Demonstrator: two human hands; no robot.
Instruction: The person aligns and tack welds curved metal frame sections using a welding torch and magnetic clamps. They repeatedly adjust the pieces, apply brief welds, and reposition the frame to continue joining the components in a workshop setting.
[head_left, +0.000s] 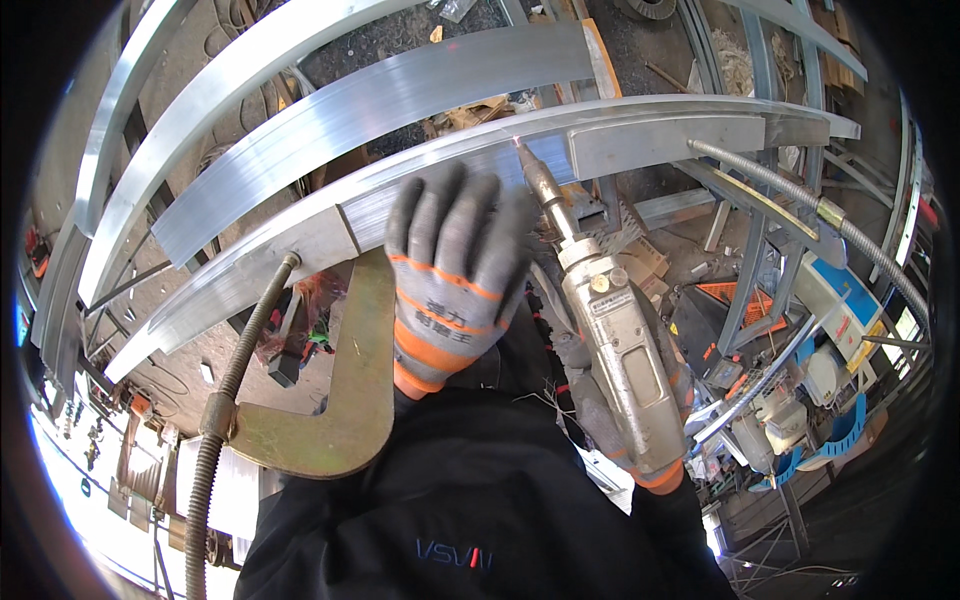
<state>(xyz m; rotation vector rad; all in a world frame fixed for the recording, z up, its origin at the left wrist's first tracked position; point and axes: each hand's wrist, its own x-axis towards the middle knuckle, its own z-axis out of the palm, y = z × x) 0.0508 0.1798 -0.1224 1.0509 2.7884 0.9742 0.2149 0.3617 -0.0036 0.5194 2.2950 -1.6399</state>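
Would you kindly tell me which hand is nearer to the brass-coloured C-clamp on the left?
Left: the left hand is just right of the C-clamp, contact unclear; the right hand is farther right, wrapped around the pointed metal power tool.

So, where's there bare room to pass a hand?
Between the two bright curved beams at upper left, open floor shows; a hand might pass. It's crowded around the left hand, between the clamp and metal tool, and among the clutter at right.
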